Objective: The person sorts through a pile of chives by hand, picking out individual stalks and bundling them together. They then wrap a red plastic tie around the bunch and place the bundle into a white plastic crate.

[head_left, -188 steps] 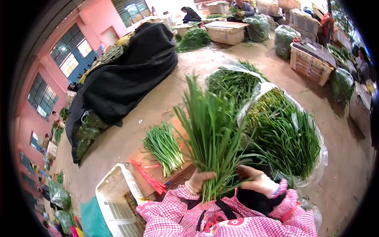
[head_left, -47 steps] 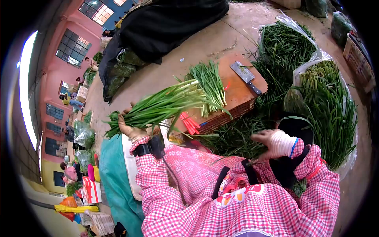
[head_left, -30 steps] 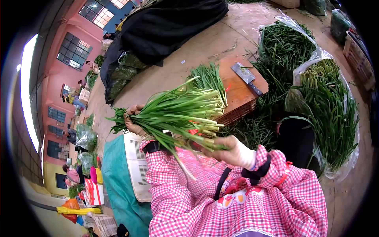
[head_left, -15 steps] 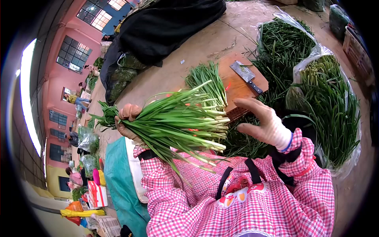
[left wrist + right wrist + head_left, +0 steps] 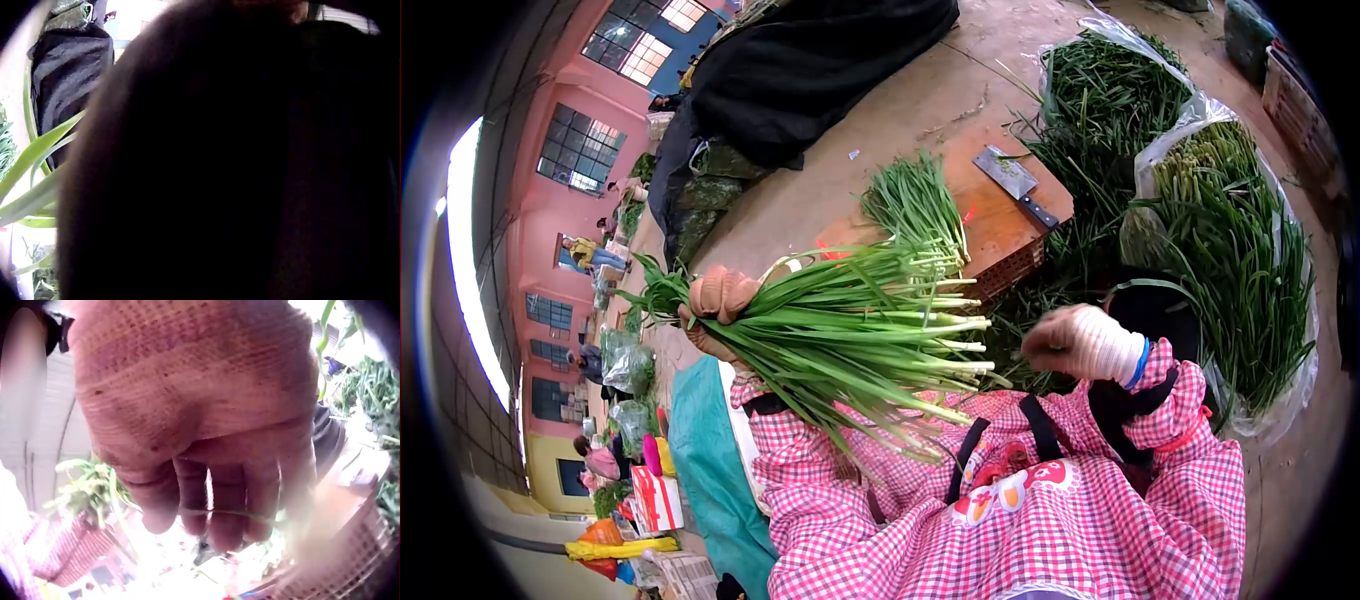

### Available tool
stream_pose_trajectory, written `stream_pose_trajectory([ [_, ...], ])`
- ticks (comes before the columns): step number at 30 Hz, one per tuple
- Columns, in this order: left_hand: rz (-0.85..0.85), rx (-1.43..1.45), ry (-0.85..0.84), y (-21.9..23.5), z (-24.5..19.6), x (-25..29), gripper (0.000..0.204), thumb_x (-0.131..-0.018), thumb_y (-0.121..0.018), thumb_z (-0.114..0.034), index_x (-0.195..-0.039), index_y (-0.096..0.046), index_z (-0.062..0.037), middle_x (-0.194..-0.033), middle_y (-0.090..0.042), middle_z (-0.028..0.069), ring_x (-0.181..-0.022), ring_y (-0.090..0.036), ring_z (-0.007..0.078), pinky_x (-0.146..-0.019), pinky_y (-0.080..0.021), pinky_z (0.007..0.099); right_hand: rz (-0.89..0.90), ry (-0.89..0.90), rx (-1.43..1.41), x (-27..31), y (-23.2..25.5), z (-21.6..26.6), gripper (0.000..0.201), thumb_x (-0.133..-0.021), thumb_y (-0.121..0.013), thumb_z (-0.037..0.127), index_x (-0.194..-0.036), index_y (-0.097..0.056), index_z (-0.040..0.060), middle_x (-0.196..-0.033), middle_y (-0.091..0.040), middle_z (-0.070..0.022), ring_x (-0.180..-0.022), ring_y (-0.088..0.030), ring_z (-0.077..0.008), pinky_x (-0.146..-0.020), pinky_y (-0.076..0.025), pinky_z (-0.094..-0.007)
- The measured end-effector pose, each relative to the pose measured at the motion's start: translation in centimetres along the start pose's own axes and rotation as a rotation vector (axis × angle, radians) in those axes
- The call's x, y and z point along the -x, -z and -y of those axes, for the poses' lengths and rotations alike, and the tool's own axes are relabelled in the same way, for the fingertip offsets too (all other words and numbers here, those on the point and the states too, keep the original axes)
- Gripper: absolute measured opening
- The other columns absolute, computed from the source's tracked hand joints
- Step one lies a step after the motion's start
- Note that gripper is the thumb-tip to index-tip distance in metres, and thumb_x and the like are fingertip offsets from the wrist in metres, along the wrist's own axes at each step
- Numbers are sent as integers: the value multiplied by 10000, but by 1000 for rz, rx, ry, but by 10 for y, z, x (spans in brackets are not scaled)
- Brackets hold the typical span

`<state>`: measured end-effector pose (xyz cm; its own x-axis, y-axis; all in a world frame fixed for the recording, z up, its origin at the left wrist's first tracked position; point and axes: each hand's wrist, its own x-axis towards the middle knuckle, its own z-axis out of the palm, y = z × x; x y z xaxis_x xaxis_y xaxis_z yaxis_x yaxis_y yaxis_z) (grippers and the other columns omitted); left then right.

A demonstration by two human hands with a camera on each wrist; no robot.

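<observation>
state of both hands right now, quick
left hand: closed around a bunch of green stalks
right hand: open, fingers loosely bent, a thin strand across them, can't tell if held

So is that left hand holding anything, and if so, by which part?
The left hand grips a bunch of green stalks by its leafy end; the pale stem ends point away from the hand.

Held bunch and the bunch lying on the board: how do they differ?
The held bunch is in the left hand; the resting bunch lies on the board. In the head view, the held bunch's stems point right, while the resting bunch's slant downward. Both have green leaves and pale stems.
</observation>
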<state>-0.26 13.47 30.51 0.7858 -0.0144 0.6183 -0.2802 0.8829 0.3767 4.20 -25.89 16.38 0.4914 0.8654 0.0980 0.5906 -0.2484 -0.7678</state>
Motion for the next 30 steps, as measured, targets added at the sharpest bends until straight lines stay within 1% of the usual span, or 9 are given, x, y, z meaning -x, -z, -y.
stream_pose_trajectory([
  [1,13,17,3,0,1,0,251,-870,-627,-104,-697,-449,-138,-731,-401,-21,-607,-398,104,-677,-419,253,-60,-80,117,-1,6,7,381,-805,-705,286,-1122,-655,81,-1001,-665,-163,-971,-619,-356,-850,-516,-398],
  [4,42,41,12,-8,7,-2,287,-872,-635,-115,-676,-427,-144,-713,-390,-30,-599,-406,98,-671,-421,251,-364,-159,-537,-6,5,14,449,-882,-653,299,-1231,-602,21,-1166,-640,-143,-1083,-609,-221,-934,-478,-343],
  [11,108,-42,40,-33,31,-9,360,-904,-638,-160,-629,-407,-131,-671,-407,-16,-562,-411,101,-562,-416,242,-95,-23,-1148,-57,-20,20,567,-972,-523,371,-1400,-460,4,-1365,-546,-117,-1258,-473,-182,-1094,-311,-327],
  [14,132,-82,50,-48,47,-11,363,-907,-638,-167,-629,-410,-123,-670,-414,-5,-576,-423,103,-563,-423,246,-134,-76,-1594,-73,-35,38,481,-958,-544,341,-1285,-542,-11,-1181,-628,-78,-1047,-588,-149,-916,-457,-308],
  [19,107,-125,29,-46,34,-9,380,-899,-652,-167,-599,-423,-123,-634,-436,-5,-573,-443,104,-547,-420,251,-229,-85,-1674,-59,-44,25,413,-905,-631,284,-1166,-601,-34,-1139,-648,-79,-1023,-603,-171,-901,-465,-317],
  [20,110,-132,35,-45,31,-9,379,-897,-655,-165,-598,-425,-123,-627,-435,-7,-568,-445,104,-543,-423,251,-94,8,-1542,-49,-43,7,325,-933,-577,169,-1191,-607,-26,-1119,-661,-73,-1021,-603,-136,-921,-468,-300],
  [25,126,-166,101,-43,23,-10,382,-889,-669,-157,-585,-439,-123,-606,-440,-10,-552,-451,103,-534,-449,247,148,-235,-867,-10,-28,-29,213,-889,-666,213,-940,-705,10,-825,-697,-30,-818,-607,-83,-786,-497,-286],
  [28,159,-163,118,-42,21,-9,385,-888,-670,-154,-573,-450,-118,-598,-451,-7,-560,-458,102,-543,-465,239,217,-334,21,6,-13,-39,320,-803,-711,341,-982,-711,75,-881,-700,-120,-889,-655,-267,-845,-489,-393],
  [30,184,-202,144,-46,20,-12,395,-885,-674,-152,-556,-457,-122,-563,-460,-16,-540,-465,91,-528,-473,231,231,-362,504,7,-6,-32,475,-735,-736,415,-1083,-679,98,-1063,-672,-137,-1041,-595,-365,-930,-436,-476],
])
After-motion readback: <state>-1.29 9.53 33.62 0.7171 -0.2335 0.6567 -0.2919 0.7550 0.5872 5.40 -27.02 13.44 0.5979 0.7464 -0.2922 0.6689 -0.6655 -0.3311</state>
